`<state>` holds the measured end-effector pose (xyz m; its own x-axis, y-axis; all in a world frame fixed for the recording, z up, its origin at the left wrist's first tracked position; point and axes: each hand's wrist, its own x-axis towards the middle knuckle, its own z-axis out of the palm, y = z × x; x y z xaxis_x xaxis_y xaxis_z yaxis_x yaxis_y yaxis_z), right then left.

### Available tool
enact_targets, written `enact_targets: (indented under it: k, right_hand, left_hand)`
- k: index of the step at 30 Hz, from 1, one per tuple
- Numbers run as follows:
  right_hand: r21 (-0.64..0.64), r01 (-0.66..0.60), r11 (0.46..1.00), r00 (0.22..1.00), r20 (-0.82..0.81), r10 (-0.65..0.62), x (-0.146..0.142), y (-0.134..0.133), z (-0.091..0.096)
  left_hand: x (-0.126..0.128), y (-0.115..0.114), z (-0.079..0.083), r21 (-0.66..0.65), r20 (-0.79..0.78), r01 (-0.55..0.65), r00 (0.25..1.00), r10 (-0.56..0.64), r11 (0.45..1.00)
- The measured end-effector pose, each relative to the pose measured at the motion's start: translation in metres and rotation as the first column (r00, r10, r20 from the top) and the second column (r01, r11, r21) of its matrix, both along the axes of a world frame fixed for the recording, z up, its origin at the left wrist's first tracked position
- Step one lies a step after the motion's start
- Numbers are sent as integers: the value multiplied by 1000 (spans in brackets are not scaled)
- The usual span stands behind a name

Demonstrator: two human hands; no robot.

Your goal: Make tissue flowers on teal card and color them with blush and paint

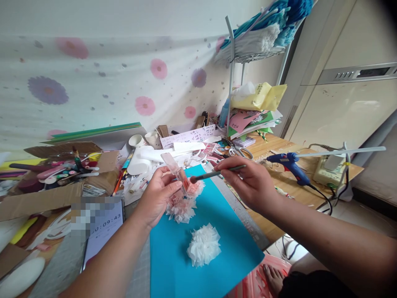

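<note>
In my left hand (161,190) is a small clear-lidded makeup palette (182,176) with pinkish colour in it, tilted up over the blue sheet (173,269). My right hand (248,182) grips a thin dark makeup brush (214,174), its bristle end at the palette's edge. Below the left fingers lies a pink-tinted ruffled paper flower (181,210), with another pinkish flower (196,188) just behind it. Nearer to me on the sheet sits a white ruffled flower (204,245), apart from both hands.
A blue glue gun (288,161) with a long glue stick lies at the right, beside a power strip (328,169). Scissors (242,152) and paper cups (136,141) stand at the back. A phone-like screen (105,231) and a cardboard box of pens (68,174) are on the left.
</note>
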<state>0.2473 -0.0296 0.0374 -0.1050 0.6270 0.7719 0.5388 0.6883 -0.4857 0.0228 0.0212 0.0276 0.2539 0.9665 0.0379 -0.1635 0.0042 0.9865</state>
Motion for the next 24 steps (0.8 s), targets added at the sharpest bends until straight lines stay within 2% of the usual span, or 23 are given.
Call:
enact_targets:
  k: [3, 6, 8, 13, 17, 20, 24]
  right_hand:
    - [32, -58, 998, 998, 16, 58, 0, -1, 2]
    - [39, -33, 999, 998, 56, 31, -2, -2, 3]
    - [35, -29, 999, 1000, 11, 28, -5, -3, 3]
    - [-18, -180, 984, 977, -117, 176, -19, 0, -4]
    - [-96, -135, 986, 989, -78, 127, -25, 4, -8]
    - [-82, -137, 987, 980, -159, 123, -29, 5, -7]
    - [-63, -144, 987, 988, -68, 140, -34, 4, -6]
  left_hand:
    - [-4, 3, 0, 13, -12, -15, 1000, 15, 1000]
    - [-14, 10, 3, 35, -31, -40, 999, 41, 999]
    - [-23, 15, 7, 39, -60, -42, 997, 44, 998]
    - [-38, 20, 16, -18, -153, 17, 988, -20, 1000]
    - [-42, 20, 18, -44, -185, 31, 982, -38, 999]
    - [-44, 21, 18, -50, -191, 39, 980, -47, 998]
    - [-44, 21, 18, -55, -201, 58, 977, -68, 997]
